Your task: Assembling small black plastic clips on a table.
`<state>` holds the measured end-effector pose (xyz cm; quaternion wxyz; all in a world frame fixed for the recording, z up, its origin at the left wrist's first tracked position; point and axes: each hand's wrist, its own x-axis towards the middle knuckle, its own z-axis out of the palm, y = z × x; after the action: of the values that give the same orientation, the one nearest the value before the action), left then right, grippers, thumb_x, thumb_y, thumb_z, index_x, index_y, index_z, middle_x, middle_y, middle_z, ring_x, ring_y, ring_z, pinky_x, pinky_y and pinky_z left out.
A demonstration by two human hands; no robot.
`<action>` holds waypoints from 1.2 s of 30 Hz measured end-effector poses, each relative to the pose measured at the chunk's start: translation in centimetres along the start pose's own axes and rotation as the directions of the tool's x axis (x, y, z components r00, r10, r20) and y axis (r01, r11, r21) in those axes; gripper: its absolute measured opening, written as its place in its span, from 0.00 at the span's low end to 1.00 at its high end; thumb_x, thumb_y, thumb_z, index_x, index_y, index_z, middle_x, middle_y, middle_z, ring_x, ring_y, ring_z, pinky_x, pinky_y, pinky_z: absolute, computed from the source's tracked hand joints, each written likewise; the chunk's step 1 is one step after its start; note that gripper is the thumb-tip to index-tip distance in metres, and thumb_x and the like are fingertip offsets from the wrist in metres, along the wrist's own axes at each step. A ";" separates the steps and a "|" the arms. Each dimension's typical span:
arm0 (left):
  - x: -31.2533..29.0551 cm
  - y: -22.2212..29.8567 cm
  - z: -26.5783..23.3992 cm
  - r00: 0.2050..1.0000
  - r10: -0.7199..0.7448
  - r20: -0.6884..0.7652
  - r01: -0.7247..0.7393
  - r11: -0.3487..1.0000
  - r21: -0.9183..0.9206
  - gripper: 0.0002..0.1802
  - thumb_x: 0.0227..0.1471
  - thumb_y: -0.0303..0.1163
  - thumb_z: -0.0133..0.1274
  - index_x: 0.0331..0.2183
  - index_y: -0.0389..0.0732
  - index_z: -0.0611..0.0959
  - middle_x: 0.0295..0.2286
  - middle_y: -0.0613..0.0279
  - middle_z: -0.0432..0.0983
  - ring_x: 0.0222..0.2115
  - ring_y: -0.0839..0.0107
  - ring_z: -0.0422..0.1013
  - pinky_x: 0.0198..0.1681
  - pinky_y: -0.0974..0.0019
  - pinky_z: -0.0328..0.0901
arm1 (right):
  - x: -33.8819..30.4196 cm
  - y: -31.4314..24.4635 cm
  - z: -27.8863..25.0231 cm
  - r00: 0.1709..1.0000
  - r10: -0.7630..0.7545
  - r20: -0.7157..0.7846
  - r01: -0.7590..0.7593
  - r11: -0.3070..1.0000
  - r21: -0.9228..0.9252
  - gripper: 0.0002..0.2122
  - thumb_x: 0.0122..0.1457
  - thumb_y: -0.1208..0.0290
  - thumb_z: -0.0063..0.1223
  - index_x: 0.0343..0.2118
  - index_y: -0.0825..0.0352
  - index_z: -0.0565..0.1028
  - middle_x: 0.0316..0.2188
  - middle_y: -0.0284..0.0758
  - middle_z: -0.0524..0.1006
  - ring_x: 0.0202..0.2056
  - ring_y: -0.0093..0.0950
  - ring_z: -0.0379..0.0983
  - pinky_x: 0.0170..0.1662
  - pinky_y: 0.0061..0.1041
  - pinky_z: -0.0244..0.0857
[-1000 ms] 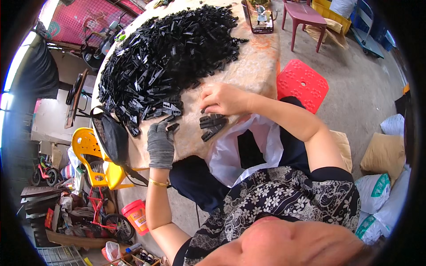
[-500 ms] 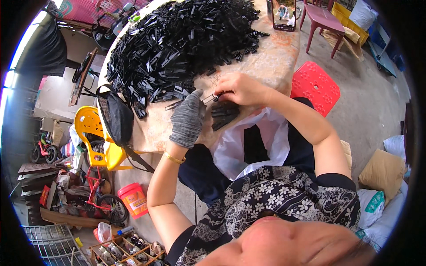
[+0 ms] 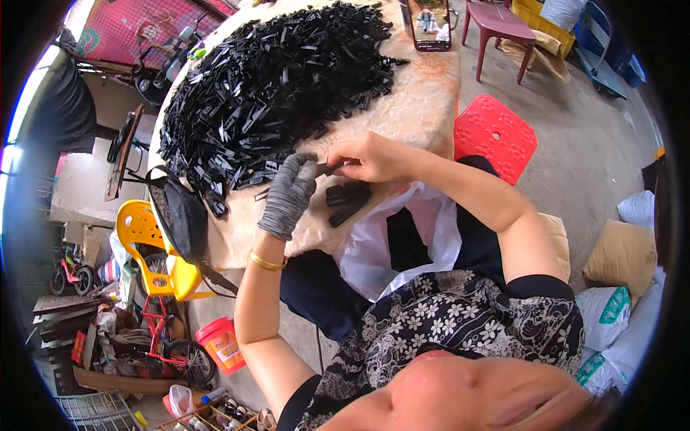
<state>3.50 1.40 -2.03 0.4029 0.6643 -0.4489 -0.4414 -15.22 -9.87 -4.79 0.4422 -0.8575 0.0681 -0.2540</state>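
Note:
Over the near edge of the cloth-covered table (image 3: 424, 100), my two hands meet around a small, slim black plastic piece (image 3: 325, 169). My left hand (image 3: 287, 197), in a grey knitted glove, is closed on its left end; thin metal prongs (image 3: 261, 194) stick out beside the glove. The bare fingertips of my right hand (image 3: 377, 158) pinch the other end. Just below them lies a small cluster of black plastic pieces (image 3: 346, 202). A big heap of similar black pieces (image 3: 266, 93) covers the table's far left part.
A phone (image 3: 431, 29) stands at the table's far edge. A black bag (image 3: 178, 219) hangs at the left, by a yellow chair (image 3: 140, 230). White plastic (image 3: 359, 262) drapes over my lap. A red stool (image 3: 496, 136) stands right; a red bucket (image 3: 221, 346) sits lower left.
My hands have come closer together, and the metal prongs that showed between them are no longer visible there. A black piece now bridges the fingers. The whole view has shifted slightly.

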 end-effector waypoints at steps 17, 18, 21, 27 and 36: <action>-1.0 -0.1 -0.4 0.890 0.450 0.071 -0.345 0.566 0.748 0.12 0.47 0.35 0.55 0.33 0.38 0.81 0.27 0.49 0.76 0.29 0.52 0.73 0.33 0.58 0.66 | 0.5 2.1 1.3 0.962 -0.189 -0.198 0.112 0.932 -0.344 0.05 0.46 0.73 0.57 0.27 0.66 0.76 0.27 0.37 0.73 0.35 0.38 0.69 0.40 0.33 0.63; -1.1 -0.3 -0.4 0.895 0.439 0.075 -0.338 0.559 0.757 0.12 0.47 0.35 0.55 0.33 0.38 0.81 0.27 0.49 0.76 0.29 0.52 0.73 0.33 0.58 0.66 | 0.6 2.0 1.4 0.963 -0.188 -0.194 0.114 0.934 -0.340 0.05 0.45 0.73 0.58 0.27 0.66 0.76 0.27 0.37 0.73 0.35 0.37 0.69 0.40 0.33 0.62; -1.0 -0.1 -0.2 0.891 0.445 0.090 -0.349 0.546 0.762 0.12 0.47 0.36 0.55 0.33 0.38 0.80 0.26 0.49 0.76 0.29 0.52 0.72 0.32 0.56 0.66 | 0.5 1.8 1.2 0.965 -0.189 -0.183 0.117 0.931 -0.345 0.05 0.45 0.73 0.57 0.27 0.65 0.76 0.27 0.37 0.73 0.35 0.37 0.69 0.40 0.34 0.62; -0.6 -0.1 -0.2 0.888 0.439 0.139 -0.364 0.485 0.795 0.12 0.47 0.36 0.54 0.32 0.39 0.80 0.26 0.50 0.76 0.28 0.52 0.72 0.32 0.56 0.66 | 0.5 1.9 1.2 0.963 -0.207 -0.173 0.132 0.922 -0.365 0.05 0.46 0.73 0.57 0.27 0.65 0.76 0.27 0.37 0.73 0.34 0.38 0.70 0.40 0.34 0.63; 0.7 4.2 2.5 0.934 0.255 0.252 -0.304 0.192 0.933 0.12 0.46 0.38 0.54 0.26 0.38 0.79 0.23 0.49 0.75 0.27 0.51 0.73 0.31 0.55 0.67 | 0.4 2.2 1.2 0.951 -0.291 -0.108 0.224 0.882 -0.415 0.07 0.44 0.74 0.58 0.27 0.65 0.73 0.28 0.37 0.72 0.35 0.38 0.70 0.40 0.33 0.65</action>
<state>0.28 -0.72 0.99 -0.0230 0.6679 -0.7439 -0.0076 -14.03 -10.48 -6.98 0.2137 -0.9063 0.0401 -0.3623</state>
